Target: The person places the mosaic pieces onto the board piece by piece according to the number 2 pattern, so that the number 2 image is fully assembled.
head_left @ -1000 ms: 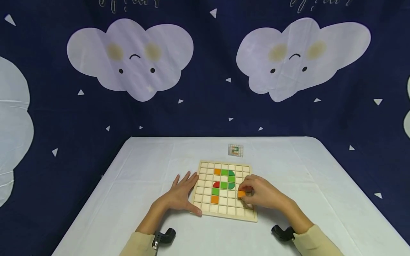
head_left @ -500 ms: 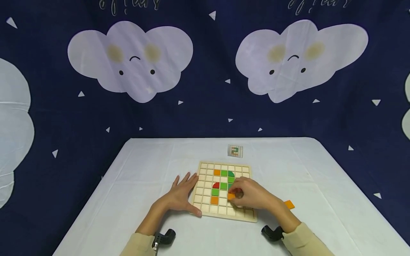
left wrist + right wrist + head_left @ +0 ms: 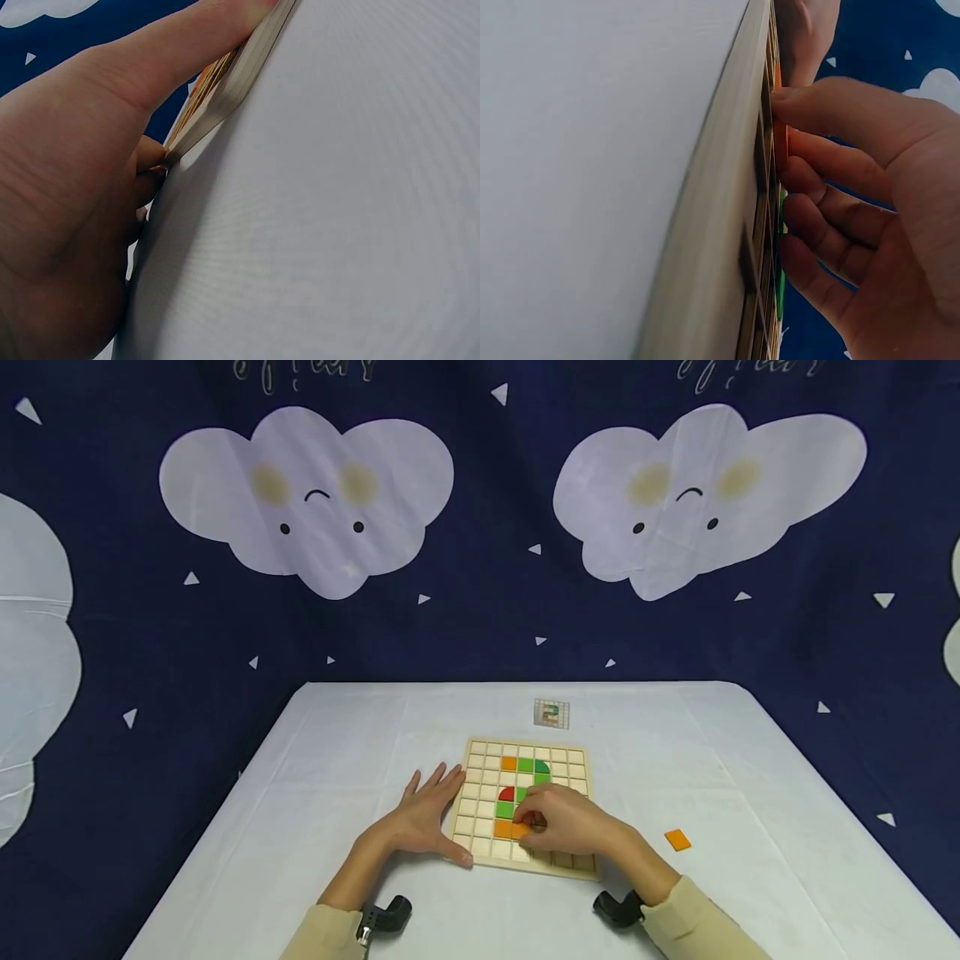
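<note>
A square wooden grid board (image 3: 467, 806) lies on the table, bearing orange, green and red tiles. My left hand (image 3: 423, 814) rests along its left edge, fingers spread straight; in the left wrist view the thumb touches the wooden rim (image 3: 232, 90). Between thumb and fingers my right hand (image 3: 570, 818) pinches an orange square tile (image 3: 520, 831), low on the board. That tile sits right beside another orange square (image 3: 502, 828). A red rounded piece (image 3: 507, 793) and a green square (image 3: 505, 810) lie just above. The right hand covers some of the middle tiles.
On the white table (image 3: 360, 735) a loose orange tile (image 3: 677, 839) lies to the right of the board. Behind the board is a small pattern card (image 3: 551, 713). A dark blue cloud-print cloth (image 3: 480, 527) hangs at the back.
My right hand has moved left across the board with the orange tile, to beside the other orange square. The loose tile at right came into view from behind the arm. The left hand stays put.
</note>
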### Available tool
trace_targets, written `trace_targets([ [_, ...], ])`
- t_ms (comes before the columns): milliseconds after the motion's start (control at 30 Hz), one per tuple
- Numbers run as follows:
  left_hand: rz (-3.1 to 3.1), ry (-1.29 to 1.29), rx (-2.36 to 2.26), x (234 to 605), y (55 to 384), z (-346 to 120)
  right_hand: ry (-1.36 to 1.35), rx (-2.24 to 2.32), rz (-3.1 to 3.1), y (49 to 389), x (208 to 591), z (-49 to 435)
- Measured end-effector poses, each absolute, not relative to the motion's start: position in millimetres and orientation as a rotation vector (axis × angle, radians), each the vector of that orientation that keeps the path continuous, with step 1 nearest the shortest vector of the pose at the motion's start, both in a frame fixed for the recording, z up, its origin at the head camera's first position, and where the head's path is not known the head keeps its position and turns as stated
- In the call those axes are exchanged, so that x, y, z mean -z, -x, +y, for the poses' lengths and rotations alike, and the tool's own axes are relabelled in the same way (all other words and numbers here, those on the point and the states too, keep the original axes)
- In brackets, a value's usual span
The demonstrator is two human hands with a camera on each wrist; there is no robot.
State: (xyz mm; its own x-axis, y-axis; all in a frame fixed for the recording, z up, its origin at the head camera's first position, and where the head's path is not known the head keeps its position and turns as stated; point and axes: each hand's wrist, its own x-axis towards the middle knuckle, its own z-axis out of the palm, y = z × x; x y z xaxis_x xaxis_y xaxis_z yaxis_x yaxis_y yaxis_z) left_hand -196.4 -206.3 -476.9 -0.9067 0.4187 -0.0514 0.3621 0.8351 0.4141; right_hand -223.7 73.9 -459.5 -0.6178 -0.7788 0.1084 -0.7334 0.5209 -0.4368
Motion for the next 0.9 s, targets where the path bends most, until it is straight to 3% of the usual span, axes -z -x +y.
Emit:
trace_targets([
  [900,2.881,-0.622,-0.596,477.1,197.0,-207.4,1.320,0.717,2.682,226.1,460.5,81.7],
])
